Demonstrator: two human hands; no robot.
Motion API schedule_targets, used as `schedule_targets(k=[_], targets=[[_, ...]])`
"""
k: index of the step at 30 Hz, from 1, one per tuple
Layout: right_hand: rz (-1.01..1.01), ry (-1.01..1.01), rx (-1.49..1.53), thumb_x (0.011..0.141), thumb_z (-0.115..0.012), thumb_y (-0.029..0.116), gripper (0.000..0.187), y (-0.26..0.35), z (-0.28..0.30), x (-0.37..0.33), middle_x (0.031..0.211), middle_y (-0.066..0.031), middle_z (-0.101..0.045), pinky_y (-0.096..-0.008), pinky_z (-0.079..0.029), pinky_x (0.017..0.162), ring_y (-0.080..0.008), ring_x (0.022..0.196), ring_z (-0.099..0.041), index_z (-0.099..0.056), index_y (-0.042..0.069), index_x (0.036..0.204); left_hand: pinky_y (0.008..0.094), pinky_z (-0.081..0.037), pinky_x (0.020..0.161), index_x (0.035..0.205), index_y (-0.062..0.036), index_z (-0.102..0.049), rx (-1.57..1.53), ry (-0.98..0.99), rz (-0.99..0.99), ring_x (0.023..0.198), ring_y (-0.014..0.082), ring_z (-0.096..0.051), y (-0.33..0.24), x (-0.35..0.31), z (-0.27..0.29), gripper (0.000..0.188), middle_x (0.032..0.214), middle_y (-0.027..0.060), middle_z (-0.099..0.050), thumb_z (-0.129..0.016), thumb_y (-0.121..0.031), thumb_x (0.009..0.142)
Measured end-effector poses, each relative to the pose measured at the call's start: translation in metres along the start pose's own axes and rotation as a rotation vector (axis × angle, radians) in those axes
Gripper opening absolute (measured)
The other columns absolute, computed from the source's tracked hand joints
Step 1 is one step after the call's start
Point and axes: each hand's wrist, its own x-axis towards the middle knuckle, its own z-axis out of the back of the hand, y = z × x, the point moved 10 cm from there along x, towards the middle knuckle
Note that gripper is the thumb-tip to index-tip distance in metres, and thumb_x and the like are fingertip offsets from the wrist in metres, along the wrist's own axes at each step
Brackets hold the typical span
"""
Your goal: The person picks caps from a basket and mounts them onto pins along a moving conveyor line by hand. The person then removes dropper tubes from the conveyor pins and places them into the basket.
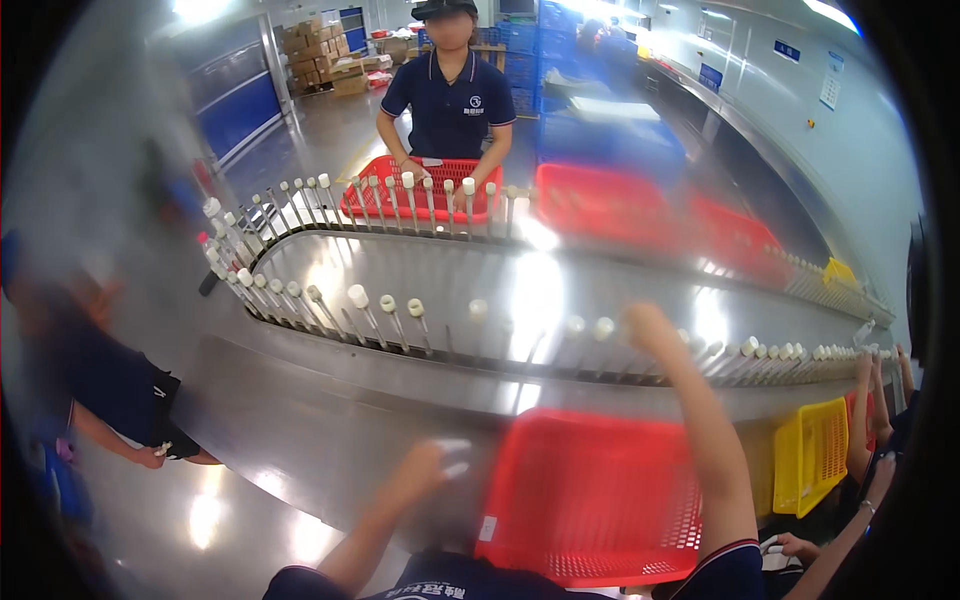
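Note:
My left hand (422,474) hovers left of a red plastic basket (590,490), its fingers closed around small white pieces that blur with motion. My right hand (652,328) reaches over the near row of upright metal pins on the steel conveyor. Its fingers are curled together; what they hold, if anything, is hidden. White caps top many pins, such as a white cap (604,327) just left of my right hand and another white cap (358,295) farther left. The red basket leans below the conveyor's near edge, between my forearms.
Across the conveyor (430,265), a person (450,100) has both hands at another red basket (350,200). A person (110,370) is at the left. At the right are a yellow basket (812,455) and other people's arms. Blue crates (610,135) stand behind.

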Motion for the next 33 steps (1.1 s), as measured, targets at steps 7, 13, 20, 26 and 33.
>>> schedule_targets(k=[7, 13, 20, 26, 33], targets=[[-0.262, 0.023, 0.13, 0.058, -0.064, 0.002, 0.024, -0.005, -0.006, -0.003, 0.073, -0.0205, -0.06, -0.0361, -0.049, 0.07, -0.0327, 0.073, -0.06, -0.066, 0.006, 0.082, 0.0352, -0.046, 0.079, 0.109, -0.0116, -0.057, -0.086, 0.182, 0.161, 0.092, 0.0277, -0.058, 0.076, -0.057, -0.026, 0.038, 0.106, 0.0103, -0.059, -0.062, -0.029, 0.075], [-0.403, -0.544, 0.361, 0.07, -0.064, 0.008, 0.05, 0.039, 0.004, -0.073, 0.092, -0.0204, -0.06, -0.0315, -0.047, 0.075, -0.0271, 0.082, -0.061, -0.045, -0.001, 0.116, 0.0354, -0.042, 0.083, 0.108, -0.0074, -0.056, -0.014, 0.258, -0.059, 0.095, 0.0323, -0.054, 0.06, -0.061, -0.031, 0.035, 0.102, 0.0169, -0.058, -0.058, -0.026, 0.079], [-0.843, -0.568, 0.889, 0.069, -0.06, 0.006, 0.05, 0.117, -0.128, -0.343, 0.117, -0.0194, -0.05, -0.0351, -0.034, 0.096, -0.0284, 0.113, -0.045, -0.047, -0.002, 0.117, 0.0395, -0.036, 0.093, 0.124, -0.0035, -0.039, 0.019, 0.14, -0.123, 0.11, 0.0391, -0.043, 0.106, -0.121, -0.033, 0.06, 0.123, 0.0262, -0.039, -0.062, -0.027, 0.073], [-0.836, -0.772, 0.287, 0.076, -0.057, 0.007, 0.02, 0.181, -0.141, -0.455, 0.107, -0.0192, -0.055, -0.0391, -0.034, 0.094, -0.0338, 0.112, -0.043, -0.058, -0.002, 0.093, 0.0376, -0.034, 0.094, 0.128, -0.004, -0.032, -0.228, 0.199, -0.042, 0.109, 0.0346, -0.044, 0.121, -0.146, -0.03, 0.061, 0.124, 0.0225, -0.039, -0.059, -0.021, 0.076], [-0.883, -0.842, 0.118, 0.092, -0.027, 0.023, 0.036, 0.179, -0.165, -0.451, 0.116, -0.018, -0.047, -0.0424, -0.026, 0.098, -0.0343, 0.118, -0.034, -0.052, -0.003, 0.098, 0.0408, -0.032, 0.094, 0.125, -0.0085, -0.037, -0.194, 0.049, -0.099, 0.113, 0.0336, -0.039, 0.113, -0.144, -0.026, 0.049, 0.123, 0.0193, -0.038, -0.052, -0.01, 0.078]])
